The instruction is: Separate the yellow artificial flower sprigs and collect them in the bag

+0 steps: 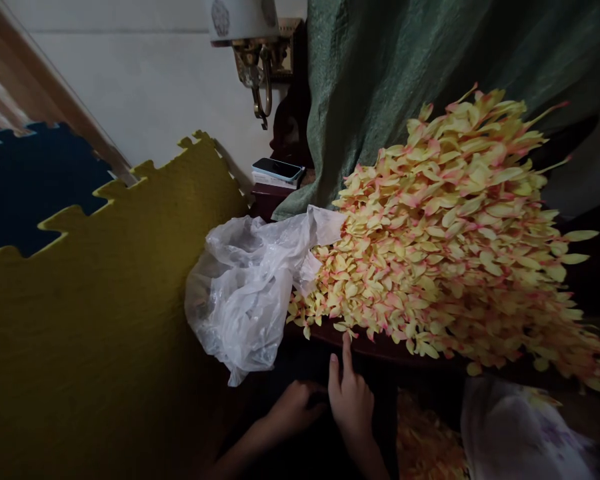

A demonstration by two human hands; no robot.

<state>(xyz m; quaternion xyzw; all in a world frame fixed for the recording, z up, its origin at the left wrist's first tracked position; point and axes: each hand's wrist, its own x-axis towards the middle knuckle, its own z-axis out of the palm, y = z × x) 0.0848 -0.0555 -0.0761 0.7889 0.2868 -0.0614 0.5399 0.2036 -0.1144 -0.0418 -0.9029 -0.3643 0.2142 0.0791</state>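
A big heap of pale yellow artificial flowers (430, 253) with pink-tinged petals covers the dark red tabletop (370, 343). My right hand (353, 400) is just in front of the table edge, index finger and thumb stretched out and the other fingers bent. Its index fingertip touches, or nearly touches, a small flower (347, 328) at the edge of the heap. To the left, my left hand (297, 403) is low over my dark lap with its fingers curled in. Whatever it may hold is lost in shadow. A crumpled translucent plastic bag (245, 293) lies against the left side of the heap.
Yellow (105, 300) and blue (35, 180) foam mats with jigsaw edges stand along the left. A phone (279, 169) rests at the back, near a green curtain (380, 80). A wall lamp (253, 53) hangs above. Lower right are a white bag (515, 433) and more flowers (425, 433).
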